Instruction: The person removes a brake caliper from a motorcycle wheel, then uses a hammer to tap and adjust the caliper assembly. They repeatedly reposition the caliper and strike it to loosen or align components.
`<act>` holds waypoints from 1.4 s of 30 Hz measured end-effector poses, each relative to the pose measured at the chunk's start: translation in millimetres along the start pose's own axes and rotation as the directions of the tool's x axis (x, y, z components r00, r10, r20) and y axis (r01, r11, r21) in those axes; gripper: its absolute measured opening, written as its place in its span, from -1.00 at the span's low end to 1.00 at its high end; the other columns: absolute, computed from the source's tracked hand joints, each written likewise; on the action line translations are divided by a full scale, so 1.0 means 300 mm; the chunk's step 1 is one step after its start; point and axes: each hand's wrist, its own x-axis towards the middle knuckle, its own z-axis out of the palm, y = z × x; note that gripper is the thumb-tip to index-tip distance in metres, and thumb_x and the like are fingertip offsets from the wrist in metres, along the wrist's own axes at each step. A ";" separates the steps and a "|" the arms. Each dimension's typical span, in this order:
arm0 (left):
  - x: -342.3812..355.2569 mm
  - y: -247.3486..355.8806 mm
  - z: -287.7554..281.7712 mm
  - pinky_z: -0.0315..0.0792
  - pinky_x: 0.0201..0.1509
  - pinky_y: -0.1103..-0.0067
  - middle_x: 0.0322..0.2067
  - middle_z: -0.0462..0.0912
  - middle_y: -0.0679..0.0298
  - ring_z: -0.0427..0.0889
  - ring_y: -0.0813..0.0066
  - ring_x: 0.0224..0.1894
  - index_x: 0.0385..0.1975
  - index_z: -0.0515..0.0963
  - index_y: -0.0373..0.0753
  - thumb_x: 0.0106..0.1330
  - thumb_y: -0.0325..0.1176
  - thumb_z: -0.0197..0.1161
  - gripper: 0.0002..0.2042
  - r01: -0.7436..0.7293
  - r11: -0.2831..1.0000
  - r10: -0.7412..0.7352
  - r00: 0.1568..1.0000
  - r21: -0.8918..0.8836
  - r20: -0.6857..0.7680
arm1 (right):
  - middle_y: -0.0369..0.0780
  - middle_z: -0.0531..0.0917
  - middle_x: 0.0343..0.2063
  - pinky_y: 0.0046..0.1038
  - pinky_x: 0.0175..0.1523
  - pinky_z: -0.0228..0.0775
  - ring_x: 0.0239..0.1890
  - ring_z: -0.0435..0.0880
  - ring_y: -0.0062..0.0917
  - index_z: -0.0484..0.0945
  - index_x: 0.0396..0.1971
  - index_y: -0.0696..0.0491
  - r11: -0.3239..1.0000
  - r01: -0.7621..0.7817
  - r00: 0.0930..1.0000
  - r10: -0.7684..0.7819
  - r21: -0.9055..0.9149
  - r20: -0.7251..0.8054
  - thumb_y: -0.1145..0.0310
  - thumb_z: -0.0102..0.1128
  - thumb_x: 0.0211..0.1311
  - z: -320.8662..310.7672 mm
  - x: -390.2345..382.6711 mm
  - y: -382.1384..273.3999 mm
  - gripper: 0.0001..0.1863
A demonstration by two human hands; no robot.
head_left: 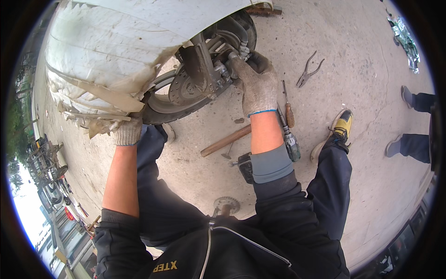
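My left hand (pixel 127 131), in a knitted glove, is at the lower edge of a battered white body panel (pixel 107 32) with torn, crumpled material along it; its fingers are mostly hidden there. My gloved right hand (pixel 255 88) is closed on a metal part (pixel 232 58) of the wheel assembly, beside the brake disc (pixel 181 90) and tyre (pixel 162 114). Just below it lie a screwdriver (pixel 289 111), a green-and-black tool (pixel 290 142) and a wooden handle (pixel 225 139), the tools partly behind my forearm. Pliers (pixel 310 69) lie to the right on the concrete.
Another person's legs (pixel 413 144) stand at the far right. A toothed round part (pixel 226 204) lies between my legs, near a dark object (pixel 244 169). Crumpled shiny material (pixel 406 39) lies at the upper right; vehicles and clutter (pixel 49 162) line the left rim.
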 end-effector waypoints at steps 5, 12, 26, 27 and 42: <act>-0.003 0.022 -0.013 0.45 0.45 0.40 0.28 0.63 0.17 0.59 0.33 0.28 0.41 0.49 -0.35 0.39 -0.44 0.45 -0.42 -0.032 0.995 0.029 0.999 0.095 0.028 | -0.04 0.82 -0.16 -0.48 -0.03 0.67 -0.16 0.78 -0.51 0.57 0.16 0.47 0.998 0.025 0.999 -0.026 0.057 0.027 0.33 0.64 0.19 -0.001 -0.001 0.004 -0.33; -0.036 -0.040 -0.010 0.44 0.45 0.41 0.25 0.66 0.18 0.61 0.36 0.25 0.38 0.53 -0.37 0.39 -0.43 0.44 -0.45 -0.030 0.993 0.026 0.999 0.114 0.043 | -0.03 0.80 -0.10 -0.48 -0.01 0.66 -0.12 0.77 -0.49 0.54 0.19 0.47 0.996 -0.002 1.000 -0.001 0.088 0.029 0.38 0.62 0.22 0.009 -0.007 -0.005 -0.34; -0.015 -0.028 -0.012 0.39 0.50 0.40 0.32 0.60 0.18 0.55 0.34 0.33 0.45 0.46 -0.35 0.41 -0.38 0.46 -0.38 -0.031 0.989 0.022 0.998 0.145 0.060 | -0.01 0.79 -0.05 -0.46 0.05 0.67 -0.05 0.78 -0.46 0.52 0.21 0.46 0.996 -0.011 1.000 0.009 0.087 0.024 0.39 0.60 0.23 0.012 -0.016 -0.018 -0.33; -0.007 -0.017 -0.010 0.39 0.50 0.40 0.32 0.59 0.18 0.55 0.34 0.33 0.45 0.46 -0.34 0.40 -0.38 0.46 -0.38 -0.052 0.975 0.040 0.997 0.215 0.063 | -0.01 0.79 -0.04 -0.46 0.05 0.67 -0.05 0.78 -0.46 0.52 0.22 0.47 0.997 -0.010 1.000 0.008 0.073 0.022 0.38 0.60 0.23 0.011 -0.015 -0.014 -0.33; 0.036 0.046 0.005 0.40 0.52 0.38 0.30 0.60 0.17 0.54 0.29 0.35 0.46 0.43 -0.32 0.33 -0.40 0.49 -0.32 0.017 0.882 -0.043 0.998 -0.471 -0.043 | 0.00 0.80 -0.06 -0.46 0.05 0.67 -0.07 0.79 -0.46 0.52 0.21 0.49 0.996 0.009 0.999 -0.012 0.090 0.032 0.40 0.61 0.22 0.011 -0.013 -0.017 -0.32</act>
